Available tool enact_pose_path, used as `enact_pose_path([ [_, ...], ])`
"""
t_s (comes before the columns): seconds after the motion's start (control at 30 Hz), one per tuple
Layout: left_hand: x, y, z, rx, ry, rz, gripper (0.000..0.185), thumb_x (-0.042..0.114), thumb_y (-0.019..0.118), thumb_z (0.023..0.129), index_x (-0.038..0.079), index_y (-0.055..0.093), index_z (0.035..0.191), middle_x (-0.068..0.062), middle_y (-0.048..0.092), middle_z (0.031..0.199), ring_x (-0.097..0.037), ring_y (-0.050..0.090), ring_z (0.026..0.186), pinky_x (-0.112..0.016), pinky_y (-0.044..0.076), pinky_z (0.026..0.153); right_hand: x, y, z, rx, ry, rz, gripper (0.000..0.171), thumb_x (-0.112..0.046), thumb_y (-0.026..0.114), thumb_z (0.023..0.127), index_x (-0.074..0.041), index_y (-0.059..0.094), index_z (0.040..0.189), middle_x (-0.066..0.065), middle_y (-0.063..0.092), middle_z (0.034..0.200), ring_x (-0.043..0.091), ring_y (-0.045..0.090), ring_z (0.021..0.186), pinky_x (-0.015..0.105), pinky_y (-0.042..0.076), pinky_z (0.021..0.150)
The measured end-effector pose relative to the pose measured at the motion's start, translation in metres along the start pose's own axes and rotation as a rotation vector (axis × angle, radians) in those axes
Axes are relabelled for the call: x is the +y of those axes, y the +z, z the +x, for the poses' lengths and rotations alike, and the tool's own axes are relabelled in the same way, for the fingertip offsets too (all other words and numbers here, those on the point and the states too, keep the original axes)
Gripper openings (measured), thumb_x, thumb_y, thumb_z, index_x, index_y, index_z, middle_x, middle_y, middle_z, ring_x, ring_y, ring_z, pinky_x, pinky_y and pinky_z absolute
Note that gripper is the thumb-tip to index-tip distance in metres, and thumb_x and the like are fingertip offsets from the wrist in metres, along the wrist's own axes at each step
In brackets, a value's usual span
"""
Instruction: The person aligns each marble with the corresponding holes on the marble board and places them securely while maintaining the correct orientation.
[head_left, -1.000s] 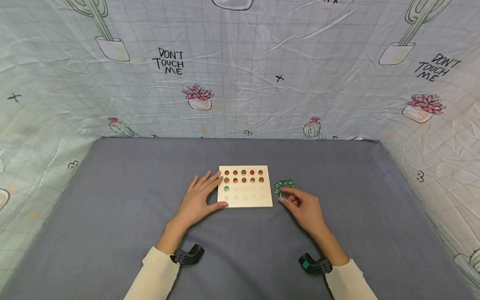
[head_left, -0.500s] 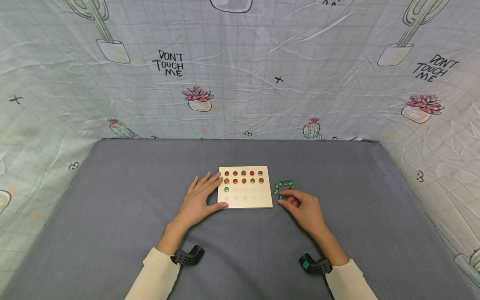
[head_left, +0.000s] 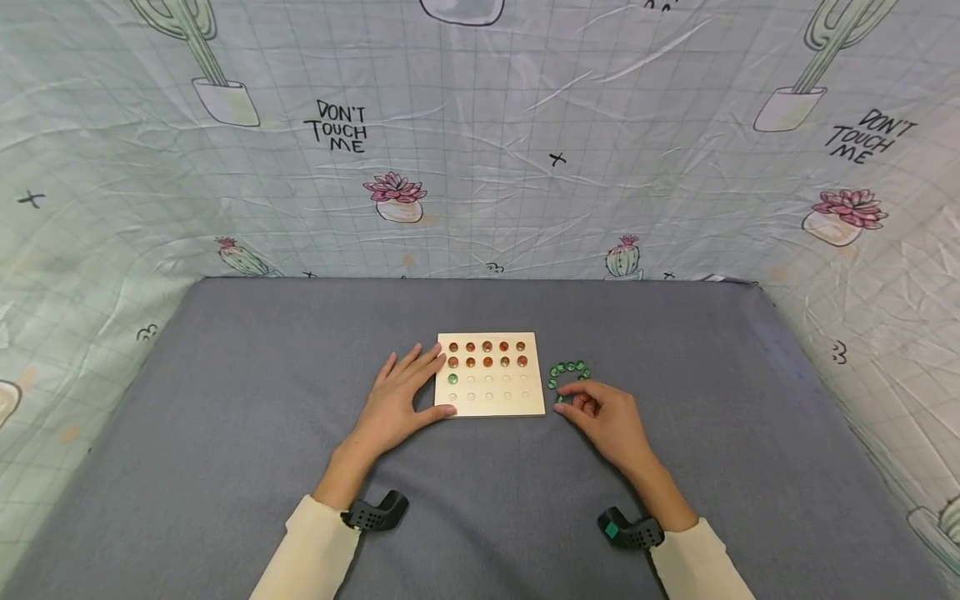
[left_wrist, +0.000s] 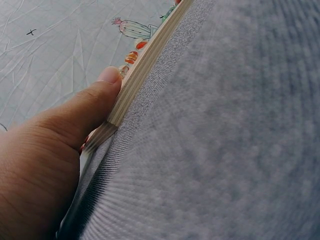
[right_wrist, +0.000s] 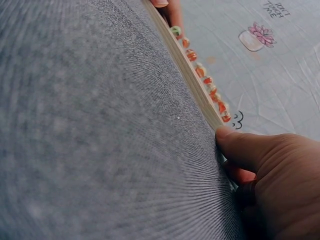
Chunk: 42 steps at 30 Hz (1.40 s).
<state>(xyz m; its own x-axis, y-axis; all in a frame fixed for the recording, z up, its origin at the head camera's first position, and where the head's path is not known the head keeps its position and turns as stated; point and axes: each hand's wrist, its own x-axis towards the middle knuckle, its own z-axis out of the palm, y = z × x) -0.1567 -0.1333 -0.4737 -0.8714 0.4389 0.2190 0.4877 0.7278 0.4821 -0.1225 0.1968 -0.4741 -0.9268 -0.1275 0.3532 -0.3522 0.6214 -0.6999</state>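
Note:
A pale wooden board [head_left: 517, 403] with rows of dimples lies on the grey cloth. Its two far rows hold orange-brown marbles [head_left: 487, 353], and one green marble [head_left: 453, 378] sits at the left of the third row. My left hand [head_left: 420, 387] rests flat against the board's left edge with straight fingers, the thumb [left_wrist: 100, 95] pressed on the near corner of the board [left_wrist: 145, 65]. A small heap of green marbles [head_left: 568, 368] lies just right of the board. My right hand [head_left: 564, 399], fingers curled, pinches one green marble at the near end of that heap.
The grey cloth [head_left: 225, 417] covers the table, with bare cloth on both sides and in front of the board. A printed cactus sheet [head_left: 480, 167] walls in the back and both sides. A black wrist camera [head_left: 375, 510] sits on each forearm.
My right hand has drawn slightly back toward me from the heap, thumb and forefinger closing on a green marble. The left hand and board have not moved.

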Motion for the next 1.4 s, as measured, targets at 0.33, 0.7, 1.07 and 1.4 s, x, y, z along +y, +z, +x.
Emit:
enact_pose_path([
  [0.33,0.0016,-0.0008,0.0000,-0.006,-0.005,-0.001,0.080,0.051,0.070,0.082,0.013,0.041,0.147,-0.001,0.032,0.153,-0.027,0.022,0.142,-0.050,0.005,0.116,-0.0012,-0.0005,-0.0008,-0.008,-0.012,-0.010,0.019,-0.012,0.084,0.074,-0.012,0.073,0.089,-0.011,0.051,0.064,0.003,0.042,0.050,0.021,0.037,0.043],
  [0.7,0.0017,-0.0004,0.0001,-0.002,-0.001,-0.002,0.080,0.050,0.070,0.082,0.013,0.042,0.147,-0.002,0.033,0.153,-0.027,0.023,0.142,-0.049,0.005,0.116,0.0003,-0.0008,-0.0012,-0.022,-0.018,-0.001,0.020,-0.012,0.084,0.074,-0.013,0.072,0.090,-0.011,0.054,0.068,0.003,0.041,0.048,0.021,0.036,0.042],
  [1.07,0.0017,0.0005,-0.0008,0.004,0.000,-0.006,0.081,0.051,0.070,0.082,0.013,0.042,0.147,-0.002,0.033,0.153,-0.027,0.023,0.142,-0.050,0.005,0.116,0.0001,0.0001,-0.0025,-0.012,-0.015,0.005,0.019,-0.012,0.083,0.074,-0.014,0.072,0.089,-0.012,0.056,0.069,0.003,0.042,0.049,0.020,0.036,0.042],
  [1.4,0.0028,-0.0001,-0.0013,0.019,0.009,-0.002,0.080,0.049,0.072,0.081,0.011,0.043,0.146,-0.003,0.035,0.152,-0.029,0.025,0.141,-0.052,0.007,0.115,-0.0023,0.0002,-0.0024,0.002,-0.002,0.039,0.017,-0.012,0.082,0.076,-0.014,0.072,0.090,-0.012,0.060,0.070,0.005,0.044,0.050,0.019,0.036,0.043],
])
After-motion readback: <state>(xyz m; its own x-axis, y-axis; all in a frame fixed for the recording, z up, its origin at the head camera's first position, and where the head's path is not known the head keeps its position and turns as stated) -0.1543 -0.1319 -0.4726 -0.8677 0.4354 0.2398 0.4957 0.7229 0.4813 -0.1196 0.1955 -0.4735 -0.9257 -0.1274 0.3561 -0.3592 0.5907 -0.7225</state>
